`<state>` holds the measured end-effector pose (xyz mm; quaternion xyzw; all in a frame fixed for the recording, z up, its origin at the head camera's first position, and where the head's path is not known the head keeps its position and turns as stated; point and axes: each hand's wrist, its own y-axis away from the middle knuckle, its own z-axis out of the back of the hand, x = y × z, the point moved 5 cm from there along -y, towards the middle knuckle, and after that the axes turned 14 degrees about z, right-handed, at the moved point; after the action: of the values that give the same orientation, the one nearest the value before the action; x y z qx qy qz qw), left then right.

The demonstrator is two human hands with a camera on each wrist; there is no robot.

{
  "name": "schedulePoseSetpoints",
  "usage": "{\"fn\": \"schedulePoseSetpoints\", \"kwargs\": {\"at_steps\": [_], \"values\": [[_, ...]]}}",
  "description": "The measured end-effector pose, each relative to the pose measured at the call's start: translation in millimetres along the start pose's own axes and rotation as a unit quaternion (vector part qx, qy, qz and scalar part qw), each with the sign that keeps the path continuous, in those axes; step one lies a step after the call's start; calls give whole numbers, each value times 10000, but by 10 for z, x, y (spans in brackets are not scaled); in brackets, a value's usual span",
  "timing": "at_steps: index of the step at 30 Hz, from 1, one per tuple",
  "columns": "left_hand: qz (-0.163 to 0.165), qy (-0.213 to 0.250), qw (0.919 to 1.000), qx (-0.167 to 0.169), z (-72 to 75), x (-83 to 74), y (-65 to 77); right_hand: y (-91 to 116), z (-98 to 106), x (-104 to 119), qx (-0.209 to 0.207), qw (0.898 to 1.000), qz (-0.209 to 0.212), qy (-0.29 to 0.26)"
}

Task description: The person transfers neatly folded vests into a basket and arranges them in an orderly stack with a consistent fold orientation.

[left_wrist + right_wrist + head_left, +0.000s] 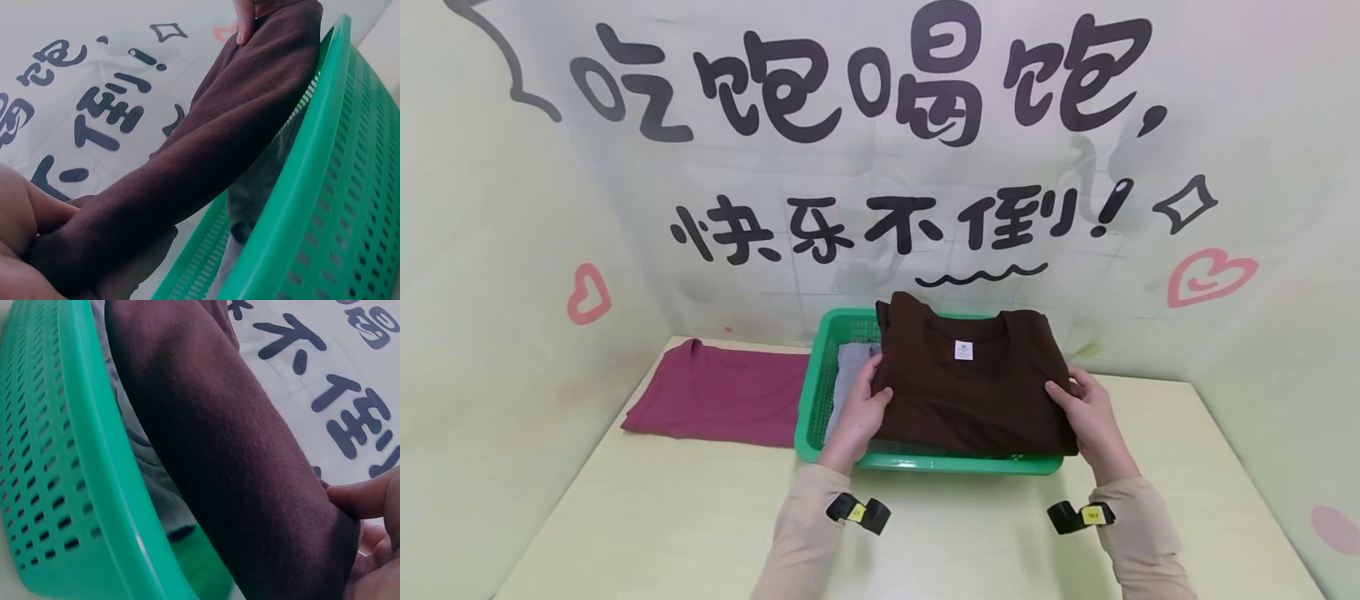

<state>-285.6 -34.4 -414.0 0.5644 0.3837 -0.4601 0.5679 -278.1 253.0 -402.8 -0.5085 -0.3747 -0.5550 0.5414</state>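
Note:
A folded dark brown shirt (pixel 973 387) with a white neck label is held over a green plastic basket (pixel 925 463). My left hand (pixel 863 408) grips its left edge, thumb on top. At the opposite edge my right hand (pixel 1088 412) pinches the cloth between thumb and fingers. Both wrist views show the shirt's thick folded edge above the basket rim. Grey clothing (pixel 847 375) lies inside the basket, mostly covered by the shirt in the head view; part of it shows beneath the shirt in the right wrist view (pixel 153 481).
A folded magenta shirt (pixel 737 396) lies on the pale table (pixel 700 517), left of the basket and close against it. Behind the table hangs a white wall sheet (pixel 760 292) with black lettering. Side walls (pixel 1285 375) border the table.

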Motion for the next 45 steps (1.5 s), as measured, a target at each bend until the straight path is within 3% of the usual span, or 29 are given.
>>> {"fn": "schedulePoseSetpoints", "kwargs": {"at_steps": [8,15,30,45], "values": [[74,-105,9996,-255,193,53,-6,-65,-209,5,278,9991,-103,310],[117,7,9993,-361,287,141,-11,-110,-327,-57,272,9987,-93,410],[389,-181,9975,-555,382,256,-92,-139,-514,-211,510,9965,-251,605],[632,-3,9965,-543,413,286,-160,-145,-571,-289,655,9942,-403,746]]}}
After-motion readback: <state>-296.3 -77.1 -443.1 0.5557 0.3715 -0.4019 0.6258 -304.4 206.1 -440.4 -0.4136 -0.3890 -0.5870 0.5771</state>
